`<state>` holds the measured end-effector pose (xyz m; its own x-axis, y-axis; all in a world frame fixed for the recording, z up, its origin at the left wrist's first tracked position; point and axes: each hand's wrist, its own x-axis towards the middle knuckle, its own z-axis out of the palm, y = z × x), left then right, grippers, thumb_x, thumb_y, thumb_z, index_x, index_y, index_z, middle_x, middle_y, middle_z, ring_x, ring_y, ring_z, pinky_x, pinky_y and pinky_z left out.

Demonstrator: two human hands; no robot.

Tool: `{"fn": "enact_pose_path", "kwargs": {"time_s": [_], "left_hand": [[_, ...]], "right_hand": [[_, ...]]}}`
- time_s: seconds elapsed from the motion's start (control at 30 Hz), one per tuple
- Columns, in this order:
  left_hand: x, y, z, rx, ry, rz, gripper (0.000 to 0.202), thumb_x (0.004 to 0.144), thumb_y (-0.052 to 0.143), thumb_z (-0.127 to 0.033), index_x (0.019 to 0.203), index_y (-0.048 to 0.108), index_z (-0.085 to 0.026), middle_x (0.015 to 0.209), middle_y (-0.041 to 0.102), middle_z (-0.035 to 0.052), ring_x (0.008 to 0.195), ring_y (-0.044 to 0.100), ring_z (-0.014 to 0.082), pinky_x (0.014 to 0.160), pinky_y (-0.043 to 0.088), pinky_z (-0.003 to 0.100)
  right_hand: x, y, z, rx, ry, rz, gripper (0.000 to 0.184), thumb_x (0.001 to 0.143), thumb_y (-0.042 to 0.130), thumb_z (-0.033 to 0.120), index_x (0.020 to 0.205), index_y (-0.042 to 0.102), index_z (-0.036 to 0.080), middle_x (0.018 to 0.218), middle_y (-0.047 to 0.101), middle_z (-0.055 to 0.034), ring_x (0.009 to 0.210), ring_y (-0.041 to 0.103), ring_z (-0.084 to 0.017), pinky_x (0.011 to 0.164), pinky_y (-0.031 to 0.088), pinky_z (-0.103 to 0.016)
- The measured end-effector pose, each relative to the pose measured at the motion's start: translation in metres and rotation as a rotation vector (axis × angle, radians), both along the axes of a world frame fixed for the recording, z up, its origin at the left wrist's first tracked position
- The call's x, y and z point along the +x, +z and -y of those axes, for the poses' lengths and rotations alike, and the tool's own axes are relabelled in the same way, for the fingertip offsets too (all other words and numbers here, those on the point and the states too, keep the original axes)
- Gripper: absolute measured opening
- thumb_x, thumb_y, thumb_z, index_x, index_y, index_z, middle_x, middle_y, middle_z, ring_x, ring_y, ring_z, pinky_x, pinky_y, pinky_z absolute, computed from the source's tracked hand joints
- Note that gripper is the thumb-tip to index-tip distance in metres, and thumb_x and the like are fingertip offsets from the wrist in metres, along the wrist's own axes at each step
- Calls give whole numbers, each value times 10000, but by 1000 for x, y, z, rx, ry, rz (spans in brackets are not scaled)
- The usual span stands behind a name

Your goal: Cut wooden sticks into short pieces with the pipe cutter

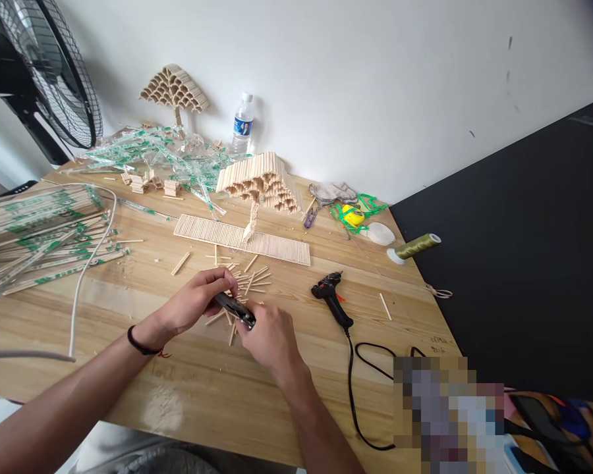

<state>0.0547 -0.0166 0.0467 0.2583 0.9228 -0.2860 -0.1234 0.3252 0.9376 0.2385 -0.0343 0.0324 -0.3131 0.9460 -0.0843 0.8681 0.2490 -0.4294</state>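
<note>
Head view: dark cutters [235, 309] are gripped by both the left hand [197, 299] and right hand [269, 339], over cut sticks [250, 280]. At 12 o'clock a stick tree [259, 184] is already raised on its slat base [277, 245]; at 9 o'clock wrapped chopsticks [39, 243] lie uncut.

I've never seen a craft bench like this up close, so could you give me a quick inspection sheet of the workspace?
Surface: wooden table, scattered offcuts.
Job's things: dark cutter held over short sticks.
Clutter: stick tree model on a slat base, wrapped chopsticks, glue gun, thread spool, water bottle.
Hands: left hand and right hand both grip the cutter.
Cables: black cord, white cable.
Surroundings: white wall, fan.
</note>
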Motion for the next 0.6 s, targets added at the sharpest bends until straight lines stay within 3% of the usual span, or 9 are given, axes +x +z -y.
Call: {"fn": "enact_pose_path", "kwargs": {"time_s": [0.2, 0.33, 0.47, 0.6], "left_hand": [[-4, -14, -7, 13, 187, 64, 287, 907, 706, -385, 745, 660, -153, 732, 539, -4, 624, 432, 112, 536, 324, 233], [-1, -18, -9, -17, 218, 186, 277, 872, 769, -391, 775, 673, -150, 797, 606, 22, 712, 518, 135, 640, 443, 230], [9, -22, -5, -52, 209, 320, 253, 823, 841, -360, 901, 696, -168, 872, 668, 38, 804, 610, 165, 743, 523, 258], [16, -27, 0, -51, 214, 398, 284, 800, 889, -335, 962, 716, -178, 911, 700, 35, 852, 658, 166, 808, 553, 264]], "right_hand": [[15, -8, -9, 26, 103, -206, 121, 792, 771, 186, 751, 662, 220, 728, 766, -53, 664, 677, -236, 614, 324, -297], [19, -9, -10, 66, 116, -433, 84, 872, 702, 260, 928, 649, 224, 854, 776, -31, 711, 681, -197, 637, 428, -267], [15, -10, -8, 108, 85, -587, 227, 909, 688, 313, 1112, 643, 222, 946, 788, -33, 759, 703, -194, 670, 489, -271], [11, -14, -10, 132, 67, -662, 331, 862, 772, 308, 1161, 653, 230, 990, 799, -29, 787, 724, -204, 724, 540, -296]]}}
